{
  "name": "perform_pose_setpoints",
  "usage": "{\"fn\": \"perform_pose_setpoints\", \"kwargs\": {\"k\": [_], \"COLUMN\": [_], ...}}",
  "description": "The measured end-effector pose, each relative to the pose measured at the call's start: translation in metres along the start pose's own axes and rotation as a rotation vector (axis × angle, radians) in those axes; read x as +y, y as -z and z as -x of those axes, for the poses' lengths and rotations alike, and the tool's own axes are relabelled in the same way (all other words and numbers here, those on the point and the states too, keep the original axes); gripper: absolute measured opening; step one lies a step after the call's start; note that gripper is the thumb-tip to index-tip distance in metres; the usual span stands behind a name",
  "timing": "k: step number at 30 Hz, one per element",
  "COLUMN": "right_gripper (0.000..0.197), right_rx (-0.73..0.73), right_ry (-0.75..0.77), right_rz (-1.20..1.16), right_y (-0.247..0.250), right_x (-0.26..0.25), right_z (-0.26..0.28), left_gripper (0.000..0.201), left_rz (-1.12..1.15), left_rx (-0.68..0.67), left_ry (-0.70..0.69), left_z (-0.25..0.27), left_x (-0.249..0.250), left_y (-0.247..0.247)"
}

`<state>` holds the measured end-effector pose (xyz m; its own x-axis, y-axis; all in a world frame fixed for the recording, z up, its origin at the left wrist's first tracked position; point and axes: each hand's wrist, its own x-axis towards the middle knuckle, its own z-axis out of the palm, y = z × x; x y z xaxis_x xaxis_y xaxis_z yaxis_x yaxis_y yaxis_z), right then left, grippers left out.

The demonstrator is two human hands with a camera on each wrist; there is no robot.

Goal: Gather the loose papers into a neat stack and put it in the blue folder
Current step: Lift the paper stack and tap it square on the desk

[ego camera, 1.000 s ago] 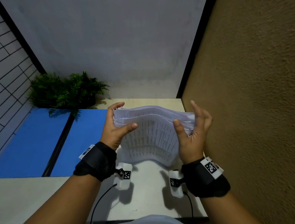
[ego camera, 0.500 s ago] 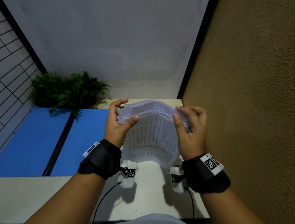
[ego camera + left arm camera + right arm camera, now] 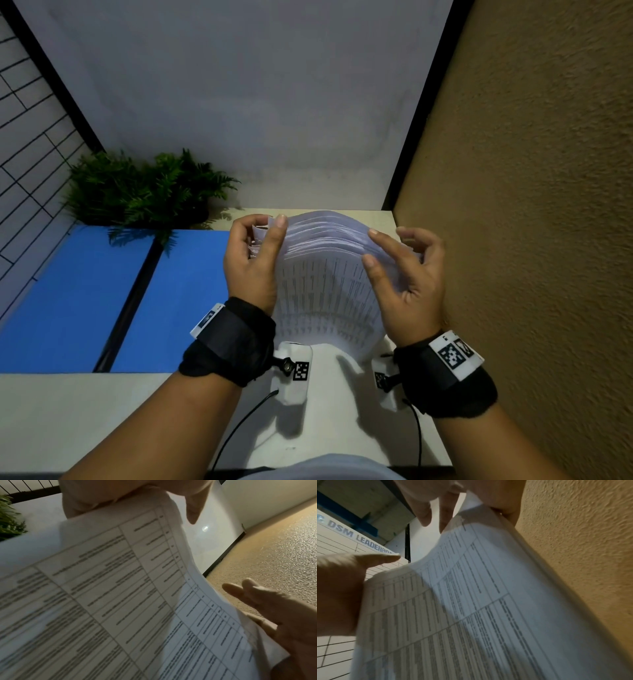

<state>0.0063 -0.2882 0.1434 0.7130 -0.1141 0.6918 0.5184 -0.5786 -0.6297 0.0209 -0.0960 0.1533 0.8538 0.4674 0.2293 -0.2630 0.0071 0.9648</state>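
The person holds the stack of papers [image 3: 325,274] upright over the near right part of the pale counter [image 3: 102,418], its lower edge resting on or just above the surface; I cannot tell which. The sheets bow toward the person and fan apart along the top edge, printed tables facing the body. The left hand [image 3: 255,263] has its grip closed on the stack's top left corner, thumb on the near face and fingers curled over the far side. The right hand [image 3: 407,274] pinches the top right corner, thumb on the near face, fingers bent loosely behind. From the left wrist, the right hand's fingers [image 3: 240,591] show beyond the sheet's edge. The blue folder [image 3: 102,291] lies open and flat on the counter's left, well apart from the papers. A green fern [image 3: 144,188] stands at its far edge. A rough tan wall [image 3: 531,205] runs close on the right.
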Motion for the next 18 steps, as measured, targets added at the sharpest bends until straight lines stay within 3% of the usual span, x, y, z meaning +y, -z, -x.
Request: {"fn": "perform_pose_setpoints", "kwargs": {"k": [3, 7, 11, 14, 16, 18], "right_gripper": [0.033, 0.026, 0.03, 0.028, 0.028, 0.029], "right_rx": [0.017, 0.11, 0.056, 0.067, 0.114, 0.101], "right_ry": [-0.064, -0.203, -0.157, -0.185, -0.255, -0.219], "right_rz": [0.008, -0.047, -0.049, -0.046, -0.09, -0.076], "right_y": [-0.003, -0.002, -0.005, -0.005, -0.004, -0.005], "right_x": [-0.001, 0.0, -0.001, 0.002, 0.003, 0.001], "right_z": [0.005, 0.007, 0.011, 0.013, 0.012, 0.013], "left_gripper": [0.024, 0.002, 0.022, 0.011, 0.015, 0.018], "left_rz": [-0.047, -0.065, -0.034, -0.061, -0.022, -0.013], "left_rx": [0.046, 0.088, 0.045, 0.067, 0.088, 0.06], "left_ry": [0.001, 0.081, 0.063, 0.078, 0.132, 0.13], "left_z": [0.0, -0.006, 0.0, 0.0, -0.003, -0.004], "left_x": [0.002, -0.003, -0.005, -0.004, -0.005, -0.005], "left_y": [-0.005, -0.001, 0.0, -0.002, -0.001, 0.0]}}
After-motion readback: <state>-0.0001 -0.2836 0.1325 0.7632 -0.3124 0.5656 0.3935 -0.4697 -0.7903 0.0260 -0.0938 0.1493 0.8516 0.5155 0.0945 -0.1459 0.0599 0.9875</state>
